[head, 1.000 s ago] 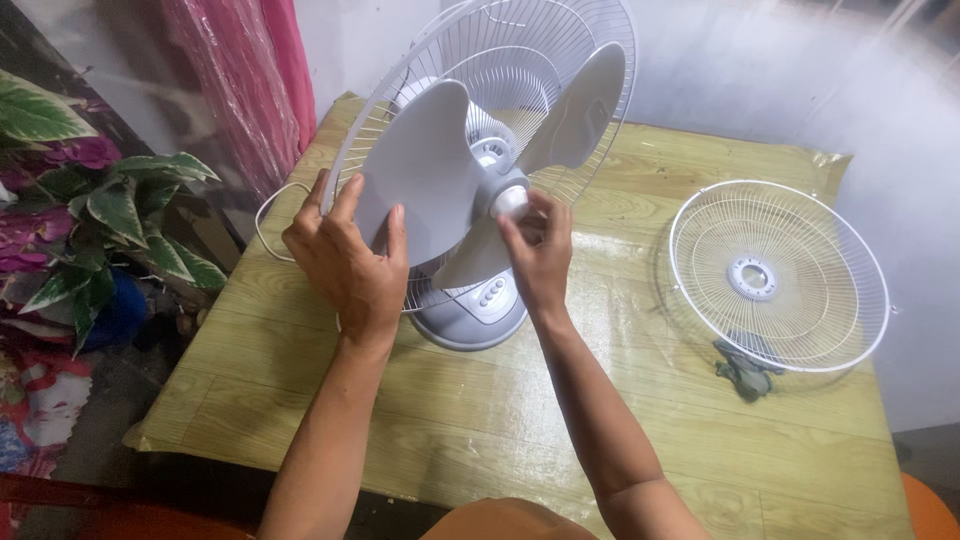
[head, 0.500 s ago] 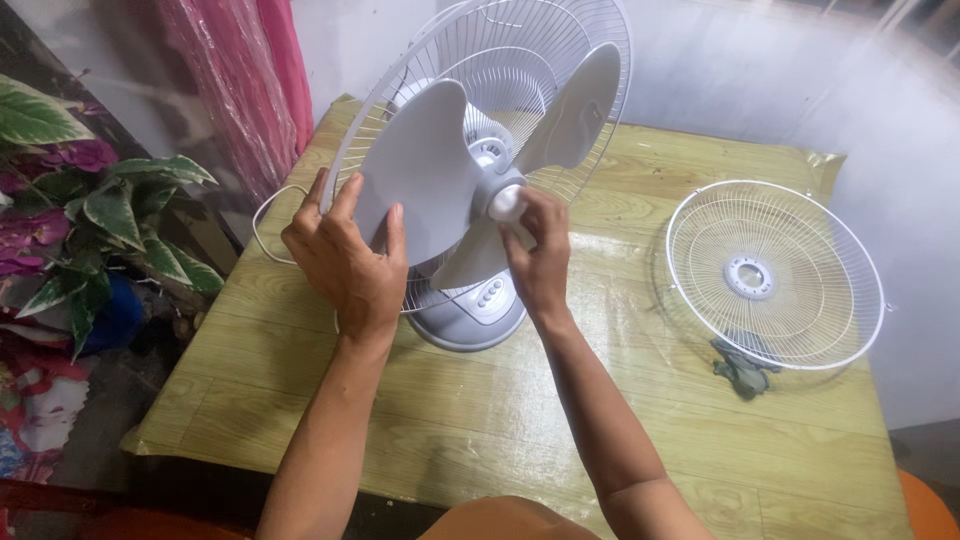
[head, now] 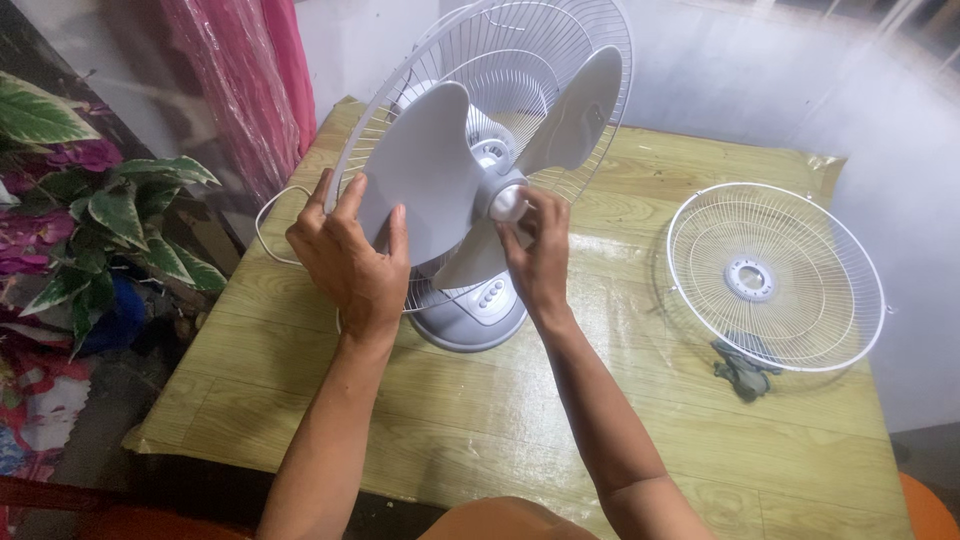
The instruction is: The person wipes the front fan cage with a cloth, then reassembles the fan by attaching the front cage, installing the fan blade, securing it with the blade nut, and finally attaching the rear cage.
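At the far left a leafy plant (head: 110,215) with green-and-white leaves stands beside the bench (head: 480,420), and pink plastic sheeting (head: 240,80) hangs behind it. A white cord (head: 268,225) loops over the bench's left edge. The left hand (head: 350,255) lies spread against the left fan blade (head: 425,170), fingers straight and open along its face, the thumb side towards the rim of the rear wire guard (head: 520,60). The table fan (head: 470,310) stands upright on the left half of the bench, its grey base with push buttons just below the blades. The right hand (head: 538,255) is closed round the white hub cap (head: 508,203) at the middle of the blades, fingertips pinching it. Well apart to the right, the front wire guard (head: 775,275) lies flat on the bench, and a small dark green cloth (head: 742,372) lies touching its near edge. The bench top is a yellow-green wood-grain sheet.
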